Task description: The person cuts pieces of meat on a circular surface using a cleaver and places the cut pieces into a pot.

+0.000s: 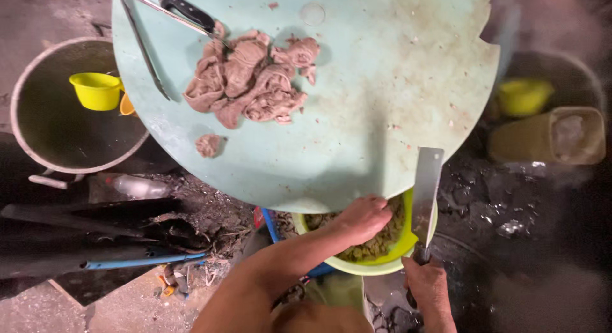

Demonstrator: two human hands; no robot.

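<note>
**Hand positions at the cutting board**

Left hand (363,218) curls loosely at the near edge of the round cutting board (357,97), over a yellow bowl (376,259). Right hand (428,288) grips a cleaver (426,189), blade overlapping that edge.

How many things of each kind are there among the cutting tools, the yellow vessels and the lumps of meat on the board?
Cutting tools: 2, a cleaver in the right hand and a black-handled knife.
Yellow vessels: 3, a scoop, a bowl under the left hand, a blurred cup.
Meat lumps: 2, a pile and a small piece.
Total: 7.
</note>
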